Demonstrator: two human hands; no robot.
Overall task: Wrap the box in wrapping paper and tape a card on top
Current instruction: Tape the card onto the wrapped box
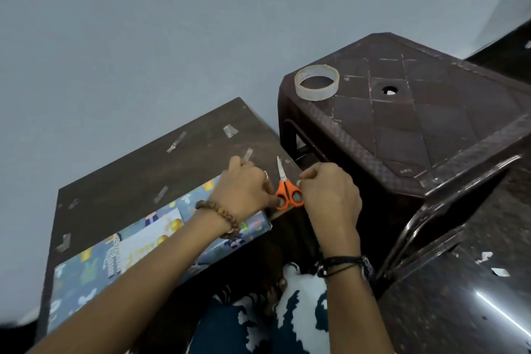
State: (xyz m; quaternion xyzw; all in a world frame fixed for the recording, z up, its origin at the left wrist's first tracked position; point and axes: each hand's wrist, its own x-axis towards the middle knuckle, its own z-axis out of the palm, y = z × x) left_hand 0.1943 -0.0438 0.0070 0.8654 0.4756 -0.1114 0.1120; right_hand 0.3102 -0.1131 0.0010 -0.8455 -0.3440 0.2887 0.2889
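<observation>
Wrapped box (86,270), covered in blue patterned paper with a pale card (149,236) on top, lay on the near edge of a dark brown table (138,178). Just beyond the box, the left hand (244,190) and right hand (330,195) hovered with fingers curled; what they pinched was too small to tell. Orange-handled scissors (287,190) lay between them. Tape scraps (176,141) dotted the table. Farther off, a tape roll (317,82) sat on a brown plastic stool (431,112) against a grey wall (172,23).

Dim, soft light; wide-angle edge warping; slight blur
</observation>
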